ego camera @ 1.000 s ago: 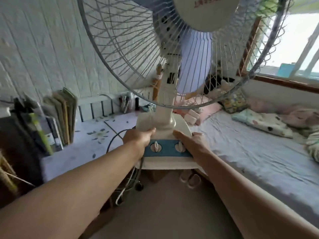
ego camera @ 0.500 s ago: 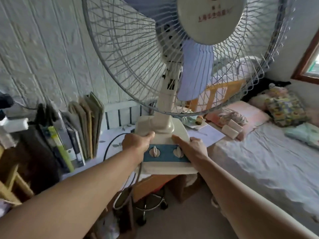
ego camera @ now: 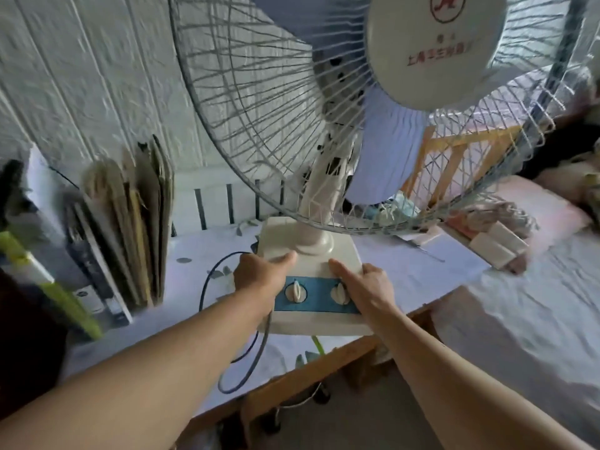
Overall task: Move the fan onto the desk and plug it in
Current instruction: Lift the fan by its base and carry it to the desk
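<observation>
Since half a second back: cream plastic table fan with wire cage and pale blue blades (ego camera: 311, 254) has travelled further in over the white-covered wooden bench (ego camera: 406, 277); base now above the top, near the front edge. Whether it touches down yet, cannot tell.

Left hand (ego camera: 259, 280) wrapped on the base's left edge, right hand (ego camera: 367, 287) on its right edge, thumbs on top, both closed on the fan. Blue control panel with two white knobs (ego camera: 316, 293) sits between them.

Dark power cord (ego camera: 233, 349) loops off the left side and hangs past the bench front, unplugged as far as visible.

To finish well, in my view: lower level, keep the cord out from under the base, push back from the edge.

Long axis upright, stem leaning slightly; cage and knobs face the person. Worn upright books (ego camera: 143, 228) stand left, bed (ego camera: 519, 319) right.
</observation>
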A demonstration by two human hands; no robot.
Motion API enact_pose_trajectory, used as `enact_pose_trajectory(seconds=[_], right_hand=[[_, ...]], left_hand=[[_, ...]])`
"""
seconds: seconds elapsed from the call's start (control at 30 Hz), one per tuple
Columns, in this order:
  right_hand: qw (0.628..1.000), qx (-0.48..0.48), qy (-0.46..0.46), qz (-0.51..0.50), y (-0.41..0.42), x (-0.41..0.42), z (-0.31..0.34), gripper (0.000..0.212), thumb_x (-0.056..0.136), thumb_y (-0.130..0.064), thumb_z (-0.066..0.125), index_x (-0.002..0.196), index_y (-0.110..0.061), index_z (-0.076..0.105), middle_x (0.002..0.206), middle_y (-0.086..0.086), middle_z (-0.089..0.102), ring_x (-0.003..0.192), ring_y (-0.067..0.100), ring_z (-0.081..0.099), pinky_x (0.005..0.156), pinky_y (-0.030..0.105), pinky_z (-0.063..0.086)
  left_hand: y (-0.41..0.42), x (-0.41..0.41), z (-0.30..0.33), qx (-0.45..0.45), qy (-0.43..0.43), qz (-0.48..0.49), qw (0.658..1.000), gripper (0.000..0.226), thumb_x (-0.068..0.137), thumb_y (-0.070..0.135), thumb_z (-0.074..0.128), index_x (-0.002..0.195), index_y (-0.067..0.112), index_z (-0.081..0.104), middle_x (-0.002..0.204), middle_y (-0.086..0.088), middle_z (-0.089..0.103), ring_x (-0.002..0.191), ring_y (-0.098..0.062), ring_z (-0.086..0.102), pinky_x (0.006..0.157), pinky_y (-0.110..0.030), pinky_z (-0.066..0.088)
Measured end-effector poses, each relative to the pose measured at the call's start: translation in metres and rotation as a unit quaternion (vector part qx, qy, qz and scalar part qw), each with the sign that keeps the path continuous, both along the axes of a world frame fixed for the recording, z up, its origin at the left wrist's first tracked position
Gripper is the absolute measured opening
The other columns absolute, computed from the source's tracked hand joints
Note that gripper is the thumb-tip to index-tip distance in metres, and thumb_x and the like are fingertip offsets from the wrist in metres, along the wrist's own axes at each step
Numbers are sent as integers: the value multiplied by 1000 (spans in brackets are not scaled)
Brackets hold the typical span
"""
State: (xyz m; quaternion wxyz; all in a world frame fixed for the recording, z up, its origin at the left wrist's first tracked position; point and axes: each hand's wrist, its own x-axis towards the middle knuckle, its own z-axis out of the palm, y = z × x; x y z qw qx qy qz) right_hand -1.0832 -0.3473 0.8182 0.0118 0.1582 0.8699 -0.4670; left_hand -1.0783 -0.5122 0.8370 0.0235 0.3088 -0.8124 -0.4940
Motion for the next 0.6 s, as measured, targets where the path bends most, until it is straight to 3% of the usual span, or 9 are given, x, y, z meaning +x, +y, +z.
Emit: enact_pose_trajectory(seconds=[0.27, 0.4, 0.6], right_hand=[[1000, 9, -6, 27, 24, -63, -69, 54, 73, -57, 64, 88, -5, 63, 90, 13, 68, 84, 28, 62, 66, 31, 47], [999, 10, -10, 37, 38, -84, -99, 51, 72, -57, 65, 83, -6, 63, 85, 11, 66, 78, 26, 61, 65, 31, 46], [999, 17, -14, 38, 58, -99, -127, 50, 70, -59, 65, 76, -10, 60, 79, 8, 65, 68, 20, 58, 52, 27, 41]], left_hand=[[25, -58, -80, 4, -20, 26, 999, 82, 71, 60, 66, 121, -4, 53, 125, -20, 59, 113, -35, 57, 87, -38, 49], [40, -74, -111, 11, -29, 37, 999, 81, 71, 61, 64, 122, 0, 50, 125, -17, 58, 110, -33, 58, 76, -33, 47], [61, -86, -135, 6, -39, 45, 998, 83, 70, 62, 66, 123, 0, 49, 126, -17, 58, 109, -32, 59, 72, -33, 45]])
